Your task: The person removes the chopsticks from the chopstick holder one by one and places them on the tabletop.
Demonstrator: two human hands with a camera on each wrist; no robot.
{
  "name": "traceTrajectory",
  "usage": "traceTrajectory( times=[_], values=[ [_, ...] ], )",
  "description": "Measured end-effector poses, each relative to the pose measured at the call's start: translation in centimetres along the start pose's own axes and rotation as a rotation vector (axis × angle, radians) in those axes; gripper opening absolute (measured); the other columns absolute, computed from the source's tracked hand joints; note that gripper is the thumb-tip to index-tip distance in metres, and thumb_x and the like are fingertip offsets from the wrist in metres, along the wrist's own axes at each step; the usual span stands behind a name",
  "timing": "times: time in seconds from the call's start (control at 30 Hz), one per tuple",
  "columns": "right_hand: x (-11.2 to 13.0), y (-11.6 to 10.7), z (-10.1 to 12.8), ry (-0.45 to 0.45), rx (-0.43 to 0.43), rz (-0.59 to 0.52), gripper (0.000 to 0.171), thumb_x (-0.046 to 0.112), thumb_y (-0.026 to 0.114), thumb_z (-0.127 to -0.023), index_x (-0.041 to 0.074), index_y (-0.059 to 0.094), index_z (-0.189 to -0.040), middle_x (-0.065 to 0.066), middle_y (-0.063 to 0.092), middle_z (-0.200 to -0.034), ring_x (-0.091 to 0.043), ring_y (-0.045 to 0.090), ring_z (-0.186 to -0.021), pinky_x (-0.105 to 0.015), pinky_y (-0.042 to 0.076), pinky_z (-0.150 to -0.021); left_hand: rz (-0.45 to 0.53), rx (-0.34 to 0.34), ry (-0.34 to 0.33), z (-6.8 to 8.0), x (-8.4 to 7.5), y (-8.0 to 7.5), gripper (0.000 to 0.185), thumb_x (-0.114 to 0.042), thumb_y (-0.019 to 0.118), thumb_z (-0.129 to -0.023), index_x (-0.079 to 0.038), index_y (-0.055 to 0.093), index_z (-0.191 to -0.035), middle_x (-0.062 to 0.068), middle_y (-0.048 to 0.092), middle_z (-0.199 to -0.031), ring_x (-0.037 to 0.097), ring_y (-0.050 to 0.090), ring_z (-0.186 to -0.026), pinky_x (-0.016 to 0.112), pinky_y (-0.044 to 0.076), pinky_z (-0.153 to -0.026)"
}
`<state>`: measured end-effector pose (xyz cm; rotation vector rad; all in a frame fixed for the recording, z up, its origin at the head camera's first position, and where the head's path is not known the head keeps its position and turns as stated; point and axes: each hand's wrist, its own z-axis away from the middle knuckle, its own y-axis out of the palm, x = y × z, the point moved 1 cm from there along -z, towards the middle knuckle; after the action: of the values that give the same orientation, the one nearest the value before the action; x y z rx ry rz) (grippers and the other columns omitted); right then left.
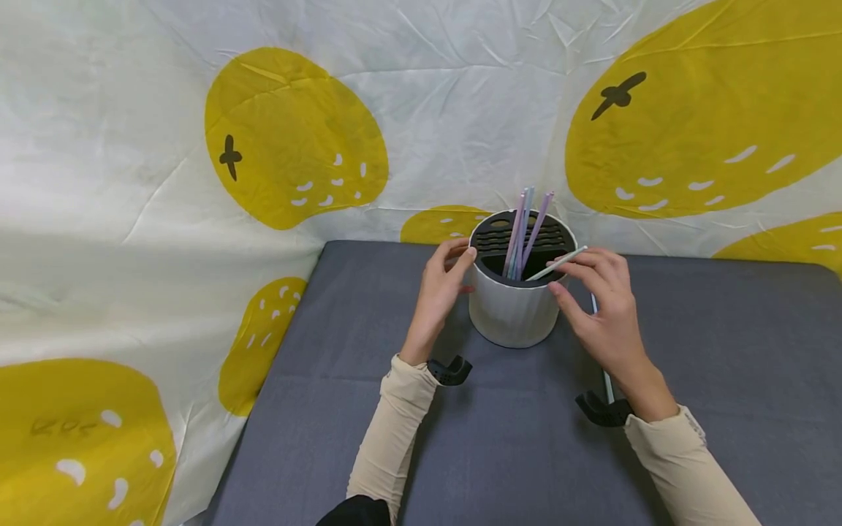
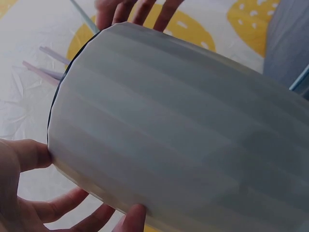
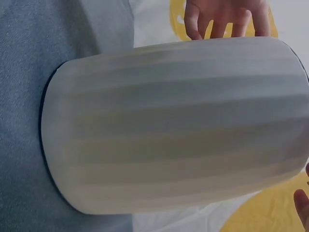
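A white ribbed cylindrical holder (image 1: pixel 513 314) with a black slotted top (image 1: pixel 490 237) stands upright on the table. Several pink, purple and blue straws (image 1: pixel 526 226) rise from its open front compartment. My left hand (image 1: pixel 442 288) grips its left side, thumb at the rim; the left wrist view also shows the holder's ribbed wall (image 2: pixel 169 121) close up. At the right rim is my right hand (image 1: pixel 605 310), fingers loosely bent and thumb apart from them. A pale green straw (image 1: pixel 549 268) slants out of the compartment, lying along the right fingertips.
Another pale straw (image 1: pixel 607 380) lies on the grey tablecloth (image 1: pixel 513 438), partly hidden by the right hand and wrist. Behind the table hangs a white cloth (image 1: pixel 460 131) with large yellow shapes. Each wrist wears a black mount (image 1: pixel 450 371).
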<state>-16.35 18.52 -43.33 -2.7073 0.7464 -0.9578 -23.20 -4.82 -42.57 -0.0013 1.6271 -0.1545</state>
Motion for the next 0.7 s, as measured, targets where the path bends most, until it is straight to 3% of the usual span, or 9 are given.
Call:
traceTrajectory(
  times=[0.13,0.4,0.53,0.7],
  values=[
    [0.2,0.3,-0.3,0.010,-0.004,-0.021,0.035,-0.016,0.082,-0.074,-0.001,0.078,-0.105,-0.019,0.071,-0.109,-0.010,0.047,-0.132,-0.028,0.032,-0.118,0.006,0.001,-0.003,-0.1,0.1,0.0,0.040,-0.037,0.064,-0.104,-0.019,0.063,-0.139,0.008,0.064,-0.140,0.025,0.065,-0.122,0.056,0.063,-0.085],
    [0.4,0.4,-1.1,0.052,0.023,-0.065,0.029,-0.015,0.081,-0.077,0.002,0.078,-0.100,-0.014,0.074,-0.105,-0.036,0.055,-0.120,-0.027,0.036,-0.114,-0.003,0.003,0.004,-0.4,0.0,0.3,0.039,-0.037,0.063,-0.104,-0.018,0.063,-0.139,0.008,0.064,-0.139,0.024,0.065,-0.120,0.052,0.064,-0.082],
    [0.4,0.6,-1.3,0.064,0.016,-0.088,0.029,-0.015,0.080,-0.080,0.004,0.079,-0.101,-0.012,0.076,-0.103,-0.029,0.059,-0.118,-0.028,0.037,-0.113,-0.010,-0.002,0.002,-0.4,0.1,0.4,0.039,-0.038,0.063,-0.104,-0.019,0.064,-0.138,0.007,0.065,-0.138,0.023,0.066,-0.118,0.049,0.064,-0.080],
    [0.4,0.7,-1.5,0.082,-0.002,-0.113,0.028,-0.014,0.078,-0.083,0.005,0.080,-0.104,-0.012,0.077,-0.103,-0.010,0.061,-0.115,-0.029,0.036,-0.112,-0.002,-0.011,-0.011,-0.3,0.1,0.3,0.038,-0.036,0.063,-0.105,-0.019,0.064,-0.139,0.007,0.065,-0.139,0.023,0.065,-0.120,0.049,0.064,-0.080]
  ],
)
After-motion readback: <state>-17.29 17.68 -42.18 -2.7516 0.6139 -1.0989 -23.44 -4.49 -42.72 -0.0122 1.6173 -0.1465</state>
